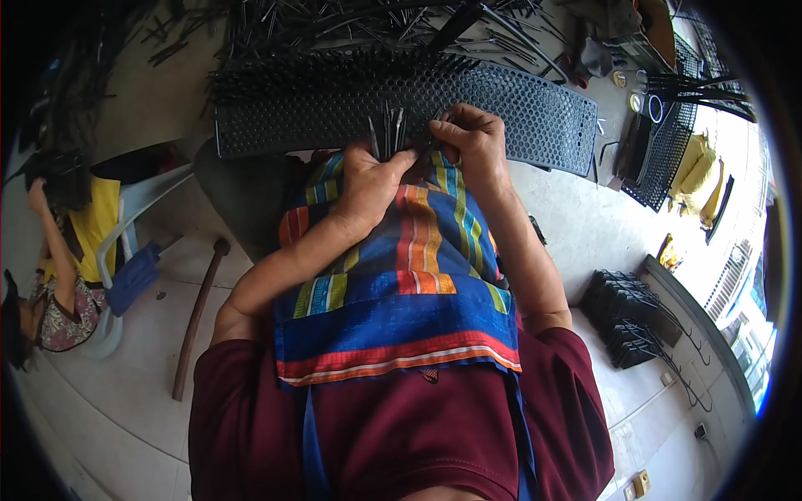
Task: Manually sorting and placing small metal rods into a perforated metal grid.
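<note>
My left hand [369, 179] is closed around a small bundle of thin dark strips [391, 129], whose pale tips point away from me. Beside it, my right hand [476, 144] is closed, thumb and finger pinched together over something small and dark that I cannot make out. Both hands are above the striped apron [418, 238] on my lap, at the near edge of a black perforated panel [535, 113]. Many black strips [334, 75] lie heaped along the panel's far side.
More dark strips [526, 42] lie scattered beyond the panel. On the left, a person [67, 309] sits by a pale chair [107, 250]; a long-handled hammer [199, 321] lies on the floor. Stacked black pieces with wire hooks [626, 317] stand at right, near yellow sacks [697, 175].
</note>
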The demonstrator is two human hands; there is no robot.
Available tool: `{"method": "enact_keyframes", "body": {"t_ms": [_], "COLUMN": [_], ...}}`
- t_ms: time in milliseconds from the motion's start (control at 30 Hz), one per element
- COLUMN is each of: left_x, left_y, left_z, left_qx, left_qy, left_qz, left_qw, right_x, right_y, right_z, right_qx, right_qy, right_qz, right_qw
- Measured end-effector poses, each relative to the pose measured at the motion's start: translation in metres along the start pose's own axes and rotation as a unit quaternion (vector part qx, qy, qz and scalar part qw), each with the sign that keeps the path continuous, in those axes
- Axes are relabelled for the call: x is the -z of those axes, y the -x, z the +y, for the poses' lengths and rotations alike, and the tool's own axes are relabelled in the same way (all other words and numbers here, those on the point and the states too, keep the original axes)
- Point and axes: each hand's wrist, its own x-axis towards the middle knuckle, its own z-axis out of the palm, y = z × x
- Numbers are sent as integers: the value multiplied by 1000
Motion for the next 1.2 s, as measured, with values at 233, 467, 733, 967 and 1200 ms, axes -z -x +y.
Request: {"method": "enact_keyframes", "body": {"t_ms": [233,467,733,967,1200], "left_x": [-6,5,8,1,-1], "left_y": [1,-3,-6,-7,-6], "left_z": [12,22,26,32,33], "left_qx": [18,31,220,229,226], "left_qy": [23,44,143,134,149], "left_qz": [-23,43,26,27,14], "left_qw": [999,998,965,964,963], "right_x": [2,11,17,14,3], "right_y": [-4,-2,-19,-45,-51], "right_z": [-8,0,-14,-21,-27], "right_qx": [-6,-14,259,409,412], "right_qy": [37,-2,7,206,342], "right_qz": [-36,-43,173,137,126], "right_qw": [999,999,950,879,835]}}
